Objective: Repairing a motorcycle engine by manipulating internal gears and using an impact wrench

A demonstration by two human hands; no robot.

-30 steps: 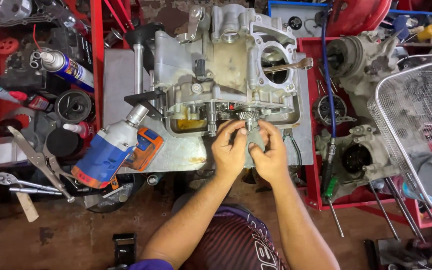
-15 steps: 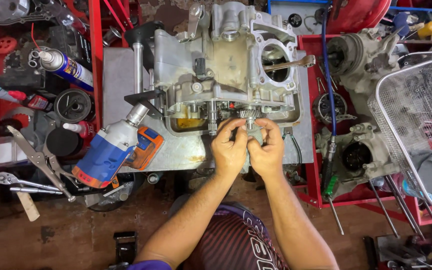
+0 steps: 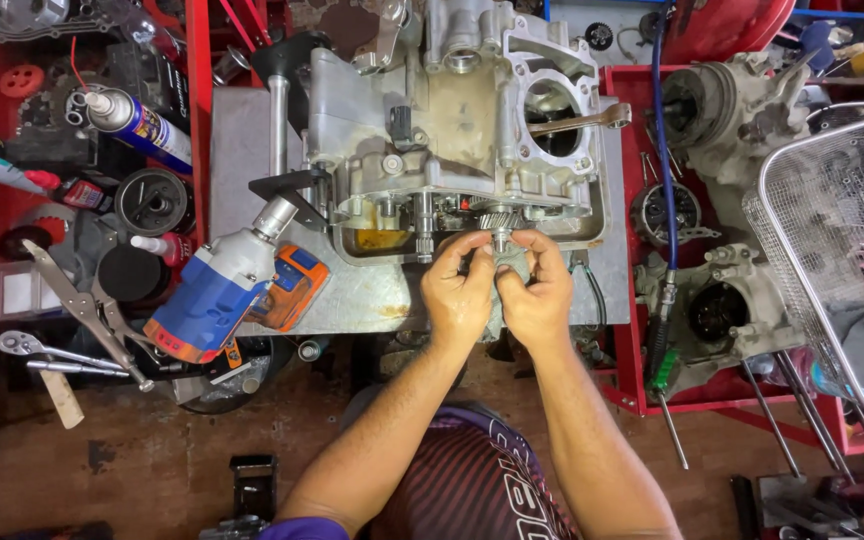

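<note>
I see a dull silver cast-metal engine case point(image 3: 432, 130), a blue-and-orange power tool point(image 3: 227, 290), red metal trays point(image 3: 197, 90), a grey steel counter point(image 3: 242, 140) and a red-and-black striped shirt point(image 3: 452, 490).

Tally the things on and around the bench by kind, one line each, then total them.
Hands: 2, left hand and right hand, both at the gear shaft
Gear shaft: 1
Engine cases: 3, main engine case, upper side case, lower side case
Power tools: 1, blue impact wrench
Spray cans: 1
Wire baskets: 1
Total: 10
</note>
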